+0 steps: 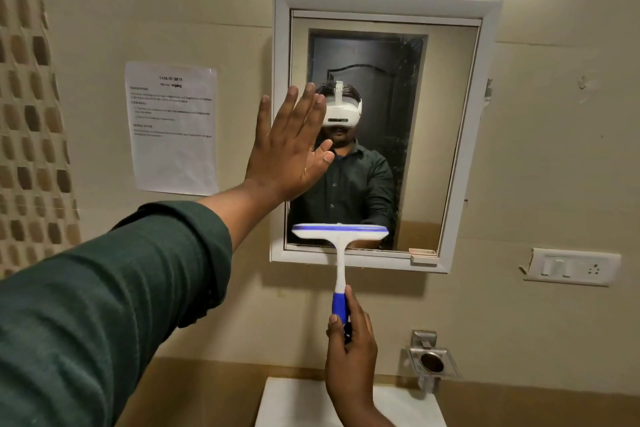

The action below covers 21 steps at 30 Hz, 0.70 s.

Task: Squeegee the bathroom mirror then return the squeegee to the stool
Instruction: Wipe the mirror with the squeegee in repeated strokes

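Wall-mounted mirror [446,135] is receiving the squeegee [340,236] blade along its lower edge. Right hand [351,354] is gripping the handle at 6 o'clock below the blade. Left hand [291,146] is spreading flat at 10 o'clock, holding nothing.

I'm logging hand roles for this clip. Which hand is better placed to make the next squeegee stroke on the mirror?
Right. The right hand already grips the squeegee by its blue handle, blade at the mirror's bottom edge. The left hand is open, flat at the frame's left side.
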Tool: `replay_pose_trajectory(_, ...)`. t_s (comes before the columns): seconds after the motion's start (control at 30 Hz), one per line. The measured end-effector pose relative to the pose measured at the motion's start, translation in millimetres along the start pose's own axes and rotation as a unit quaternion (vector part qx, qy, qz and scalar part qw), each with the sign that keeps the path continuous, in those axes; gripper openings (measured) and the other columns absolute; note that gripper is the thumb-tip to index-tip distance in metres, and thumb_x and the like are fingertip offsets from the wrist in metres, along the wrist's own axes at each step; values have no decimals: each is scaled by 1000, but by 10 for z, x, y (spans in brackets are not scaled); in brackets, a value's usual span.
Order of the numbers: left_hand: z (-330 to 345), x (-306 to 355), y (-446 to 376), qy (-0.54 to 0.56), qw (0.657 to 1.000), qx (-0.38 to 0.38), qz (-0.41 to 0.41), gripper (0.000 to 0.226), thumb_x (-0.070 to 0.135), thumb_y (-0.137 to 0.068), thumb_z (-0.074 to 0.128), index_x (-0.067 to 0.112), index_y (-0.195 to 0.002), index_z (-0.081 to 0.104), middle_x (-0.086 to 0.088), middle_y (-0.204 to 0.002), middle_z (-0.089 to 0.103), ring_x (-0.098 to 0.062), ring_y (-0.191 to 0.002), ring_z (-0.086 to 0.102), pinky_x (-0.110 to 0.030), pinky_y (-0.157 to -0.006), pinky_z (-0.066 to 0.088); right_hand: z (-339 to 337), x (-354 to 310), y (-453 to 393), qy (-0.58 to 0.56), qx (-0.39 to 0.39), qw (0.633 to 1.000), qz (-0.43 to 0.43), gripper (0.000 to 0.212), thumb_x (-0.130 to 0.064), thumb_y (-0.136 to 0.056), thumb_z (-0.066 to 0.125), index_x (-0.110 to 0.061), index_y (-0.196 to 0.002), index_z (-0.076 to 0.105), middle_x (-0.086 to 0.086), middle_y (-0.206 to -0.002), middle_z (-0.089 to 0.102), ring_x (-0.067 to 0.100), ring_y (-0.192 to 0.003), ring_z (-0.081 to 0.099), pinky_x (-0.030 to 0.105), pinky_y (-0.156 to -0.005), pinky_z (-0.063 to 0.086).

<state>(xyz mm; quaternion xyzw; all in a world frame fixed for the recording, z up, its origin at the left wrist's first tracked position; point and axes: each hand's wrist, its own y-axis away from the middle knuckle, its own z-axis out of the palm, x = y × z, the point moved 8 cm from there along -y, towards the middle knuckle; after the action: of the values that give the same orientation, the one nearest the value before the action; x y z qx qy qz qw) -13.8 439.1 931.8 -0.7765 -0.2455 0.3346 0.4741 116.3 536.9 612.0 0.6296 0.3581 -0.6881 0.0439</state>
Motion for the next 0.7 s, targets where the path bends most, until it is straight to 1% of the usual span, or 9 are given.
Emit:
replay_pose_trajectory(0.07,50,-10,62,-7,1000,-3,4,83,65,-109,26,18,-174,3,-9,-182,-5,-31,-168,-5,-62,-131,-6,-44,131,66,13,-1,1000,13,69,-25,-105,60,-85,-128,37,-23,-122,60,9,-110,65,41,-98,58)
replay_pose_trajectory(0.13,108,3,132,-10,1000,-8,18,84,64,-109,26,17,-174,1,-9,-182,-5,-31,-168,-5,-62,-131,-6,-86,226,111,21,-3,999,24,73,-25,-105,60,-90,-123,33,-18,-126,60,10,-112,64,42,-101,58)
replay_pose_trajectory(0.23,163,28,213,-2,1000,-12,29,84,64,-108,22,18,-174,-4,-10,-182,-3,-31,-168,-3,-62,-131,-6,-159,275,149,20,-3,1000,18,73,-24,-104,62,-89,-123,36,-19,-123,62,11,-110,66,43,-100,58)
replay_pose_trajectory(0.33,181,82,214,24,999,-4,21,83,64,-108,19,23,-171,-14,-8,-182,-5,-30,-168,-4,-62,-131,-5,-265,147,128,2,3,1000,-1,66,-25,-103,62,-82,-130,42,-20,-116,62,15,-103,68,44,-94,59)
replay_pose_trajectory(0.43,174,106,151,51,999,8,6,82,63,-108,19,27,-169,-21,-6,-182,-8,-30,-168,-4,-64,-131,-2,-436,-193,-73,-25,22,999,-42,57,-30,-104,59,-68,-144,44,-17,-117,61,17,-105,67,41,-93,60)
replay_pose_trajectory(0.5,158,107,116,57,998,13,0,83,64,-107,19,27,-169,-21,-6,-181,-11,-31,-168,-4,-66,-131,0,-571,-544,-294,-33,32,995,-85,55,-30,-104,57,-58,-150,43,-22,-123,61,13,-111,66,35,-93,60)
replay_pose_trajectory(0.57,142,143,100,60,998,14,12,83,66,-106,16,26,-169,-21,-5,-181,-14,-31,-168,-5,-66,-131,-1,-717,-909,-531,-27,41,991,-125,54,-28,-105,56,-55,-150,41,-29,-128,58,4,-119,62,22,-95,57)
replay_pose_trajectory(0.63,144,190,99,60,998,11,20,83,67,-106,14,26,-170,-20,-4,-180,-17,-30,-168,-8,-64,-131,-3,-834,-1183,-778,-19,49,986,-157,53,-25,-106,56,-49,-151,41,-25,-127,57,0,-117,60,13,-90,53)
replay_pose_trajectory(0.7,168,235,97,53,998,0,14,84,69,-106,12,25,-171,-17,-4,-180,-17,-29,-168,-9,-64,-131,-5,-926,-1329,-1014,-15,56,984,-170,53,-22,-107,56,-40,-155,45,-19,-125,57,5,-110,63,12,-85,53)
